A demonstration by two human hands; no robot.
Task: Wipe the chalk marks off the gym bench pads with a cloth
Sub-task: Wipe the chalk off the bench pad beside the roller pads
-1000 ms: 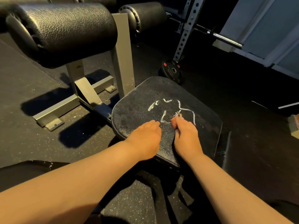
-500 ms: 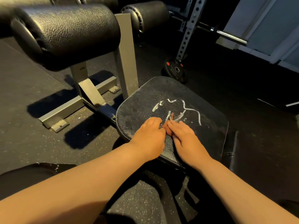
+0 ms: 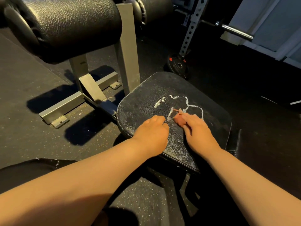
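Your left hand [image 3: 152,134]: curled into a fist, resting on seat pad [image 3: 143,101] | your right hand [image 3: 197,131]: fingers pinching small pinkish cloth [image 3: 179,119] against chalk marks [image 3: 187,104]

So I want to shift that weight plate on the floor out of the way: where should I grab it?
Grip the weight plate by its upper rim, coming from above: it seems to stand on edge against the rack post, so the top is free.

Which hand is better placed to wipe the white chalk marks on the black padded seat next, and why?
Right. The right hand is pinching something small and pinkish beside the white chalk marks on the black padded seat. The left hand rests as a fist, further from most marks.
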